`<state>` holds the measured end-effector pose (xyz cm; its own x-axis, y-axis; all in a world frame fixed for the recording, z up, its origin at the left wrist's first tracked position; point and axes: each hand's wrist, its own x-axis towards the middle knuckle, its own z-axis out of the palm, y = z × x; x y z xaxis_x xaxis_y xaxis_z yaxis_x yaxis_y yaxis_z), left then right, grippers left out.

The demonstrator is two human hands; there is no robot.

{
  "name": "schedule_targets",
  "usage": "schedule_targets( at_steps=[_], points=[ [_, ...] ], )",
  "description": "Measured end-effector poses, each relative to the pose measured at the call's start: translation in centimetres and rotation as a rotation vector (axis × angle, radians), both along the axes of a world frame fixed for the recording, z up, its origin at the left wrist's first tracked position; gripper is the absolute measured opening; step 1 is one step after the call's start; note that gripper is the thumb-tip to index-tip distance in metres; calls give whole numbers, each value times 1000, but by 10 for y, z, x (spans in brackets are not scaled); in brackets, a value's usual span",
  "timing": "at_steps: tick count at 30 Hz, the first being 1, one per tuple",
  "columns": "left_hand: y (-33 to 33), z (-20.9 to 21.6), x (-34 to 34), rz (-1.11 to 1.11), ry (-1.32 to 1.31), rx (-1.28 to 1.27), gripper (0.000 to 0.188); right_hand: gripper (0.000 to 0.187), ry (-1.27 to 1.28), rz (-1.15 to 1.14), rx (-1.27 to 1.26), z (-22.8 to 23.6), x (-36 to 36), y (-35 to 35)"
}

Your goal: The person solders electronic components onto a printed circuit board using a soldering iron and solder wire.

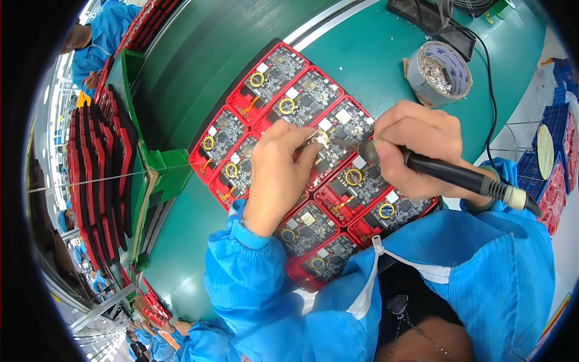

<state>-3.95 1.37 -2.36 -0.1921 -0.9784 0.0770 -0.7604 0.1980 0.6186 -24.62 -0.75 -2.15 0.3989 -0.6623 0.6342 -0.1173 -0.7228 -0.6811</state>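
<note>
My right hand (419, 148) grips a soldering iron (449, 172) by its black handle, its tip pointing left at a circuit board (332, 148) in a red tray (312, 196). Over the same tray, my left hand (280, 172) has thumb and forefinger drawn together close to the iron's tip. Something small and thin seems to be between these fingertips, too small to name. Several red compartments each hold a dark board, many with a yellow ring (287, 105) on top. My left hand and wrist hide part of the middle boards.
A round tub (438, 73) with silvery scraps stands at the far right of the green table (362, 66). Behind it lies a dark metal stand (431, 27) with a black cable. Stacked red trays (99, 181) stand left, beside a green conveyor belt (181, 66). Another person (108, 36) sits at far left.
</note>
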Motion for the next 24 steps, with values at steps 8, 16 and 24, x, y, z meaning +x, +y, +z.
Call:
schedule_targets(
  at_steps=[8, 16, 24],
  points=[
    [-1, -1, -1, 3, 17, 18, 17, 7, -14, -105, -17, 1, -21, 4],
    [0, -4, 3, -7, 6, 15, 16, 2, -9, -310, -207, 2, -54, 1],
    [19, 14, 9, 33, 79, -32, 17, 10, 136, -548, -362, -28, -89, 8]
  ],
)
